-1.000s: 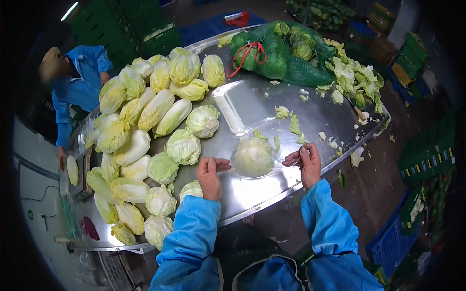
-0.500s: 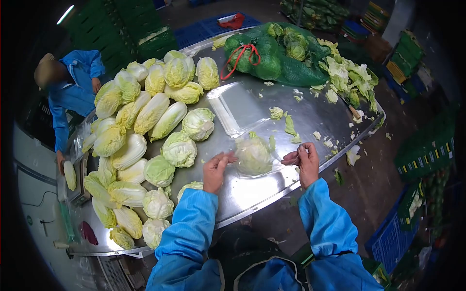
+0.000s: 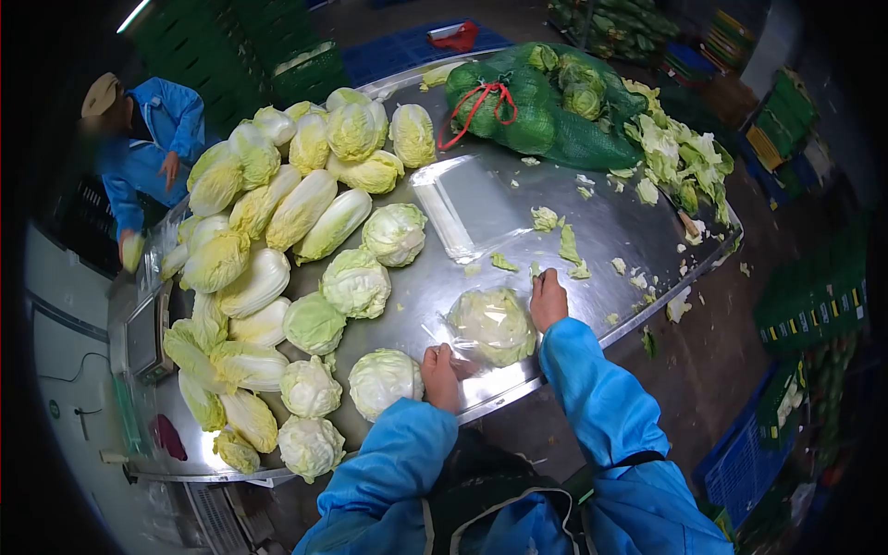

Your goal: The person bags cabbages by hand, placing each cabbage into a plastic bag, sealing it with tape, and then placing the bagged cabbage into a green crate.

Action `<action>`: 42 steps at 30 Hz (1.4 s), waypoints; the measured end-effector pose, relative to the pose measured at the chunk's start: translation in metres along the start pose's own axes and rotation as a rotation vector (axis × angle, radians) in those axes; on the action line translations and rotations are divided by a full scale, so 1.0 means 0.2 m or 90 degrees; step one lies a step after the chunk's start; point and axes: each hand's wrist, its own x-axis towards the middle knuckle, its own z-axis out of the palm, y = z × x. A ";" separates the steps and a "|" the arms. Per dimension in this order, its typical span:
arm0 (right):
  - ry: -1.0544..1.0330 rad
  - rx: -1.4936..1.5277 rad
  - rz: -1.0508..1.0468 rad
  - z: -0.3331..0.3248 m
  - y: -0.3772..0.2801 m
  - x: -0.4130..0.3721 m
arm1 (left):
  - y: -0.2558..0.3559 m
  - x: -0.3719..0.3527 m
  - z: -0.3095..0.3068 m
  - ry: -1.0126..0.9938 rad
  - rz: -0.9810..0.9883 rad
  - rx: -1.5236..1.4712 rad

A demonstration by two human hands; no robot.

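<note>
A round cabbage (image 3: 495, 328) with clear plastic film (image 3: 470, 363) around it sits on the metal table near its front edge. My left hand (image 3: 440, 377) is closed on the film at the cabbage's lower left. On the upper right side, my right hand (image 3: 548, 301) is closed, with film between the fingers. A bare cabbage (image 3: 385, 384) lies just left of my left hand. Behind the wrapped one is a flat stack of clear plastic sheets (image 3: 476, 208).
Napa cabbages (image 3: 301, 211) and round cabbages (image 3: 356, 282) crowd the table's left. A green mesh sack (image 3: 518, 116) with a red tie and trimmed leaves (image 3: 680, 148) lie at the back right. A co-worker (image 3: 153, 139) stands left, near a scale (image 3: 146, 335).
My left hand has moved down and right, my right hand in to the cabbage's upper side. The film lies closer around the cabbage. The co-worker has lifted a napa cabbage from the scale area.
</note>
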 end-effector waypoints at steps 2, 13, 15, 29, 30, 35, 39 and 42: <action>-0.020 -0.041 0.007 0.01 -0.02 -0.02 | -0.02 -0.01 -0.04 -0.034 -0.030 -0.015; -0.048 -0.098 0.051 0.02 -0.06 -0.06 | 0.51 -0.32 0.33 -0.233 0.718 0.620; -0.041 -0.085 0.051 0.03 -0.04 -0.09 | 0.44 -0.21 0.37 -0.357 0.719 0.720; -0.192 0.171 -0.282 0.07 -0.07 -0.11 | 0.19 0.15 0.36 -0.300 0.621 0.793; -0.208 0.201 -0.278 0.08 -0.04 -0.08 | 0.18 0.16 0.35 -0.286 0.467 0.459; -0.303 0.517 -0.071 0.08 0.05 -0.04 | 0.05 0.34 0.22 -0.303 0.444 0.462; -0.337 0.943 0.205 0.29 0.16 -0.04 | 0.06 0.40 0.24 -0.325 0.108 0.059; -0.251 1.050 0.372 0.19 0.00 -0.11 | 0.18 0.38 0.28 -0.342 0.042 0.144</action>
